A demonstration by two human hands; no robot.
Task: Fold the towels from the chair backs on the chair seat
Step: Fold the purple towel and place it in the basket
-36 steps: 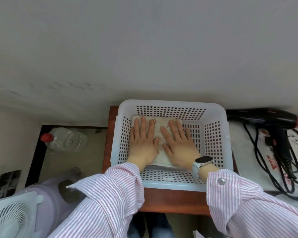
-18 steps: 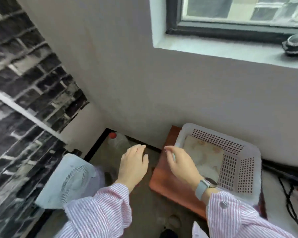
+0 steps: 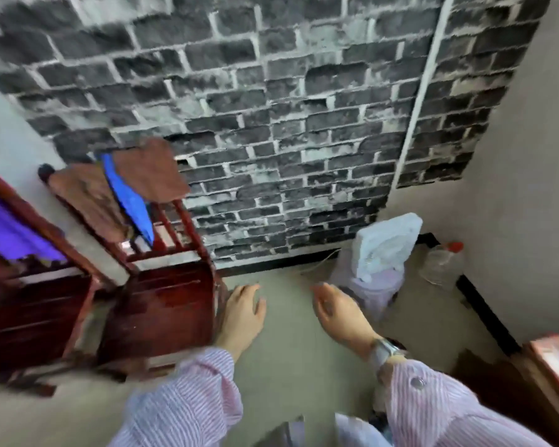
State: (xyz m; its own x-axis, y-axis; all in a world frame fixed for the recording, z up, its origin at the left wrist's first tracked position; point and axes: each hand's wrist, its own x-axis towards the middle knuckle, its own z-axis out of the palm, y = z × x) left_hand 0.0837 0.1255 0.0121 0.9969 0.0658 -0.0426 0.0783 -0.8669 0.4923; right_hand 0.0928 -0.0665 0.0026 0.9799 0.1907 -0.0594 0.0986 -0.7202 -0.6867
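Two dark red wooden chairs stand at the left against the brick-pattern wall. The nearer chair [image 3: 162, 304] has brown towels [image 3: 149, 169] and a blue towel [image 3: 128, 198] draped over its back. A purple towel [image 3: 10, 227] hangs on the back of the farther chair [image 3: 29, 311] at the left edge. My left hand [image 3: 244, 312] hovers empty just right of the nearer chair's seat, fingers relaxed. To its right, my right hand [image 3: 336, 309], with a watch on the wrist, is also empty and loosely curled over the floor.
A white fan [image 3: 384, 243] stands on the floor by the wall, with a clear bottle with a red cap [image 3: 442, 262] in the corner beyond it. A reddish wooden stool edge [image 3: 552, 362] shows at the lower right. Grey floor lies between my hands and the wall.
My hands left the folded towel in the white basket and are now empty. The view swung left from the basket to the chairs with towels on their backs.
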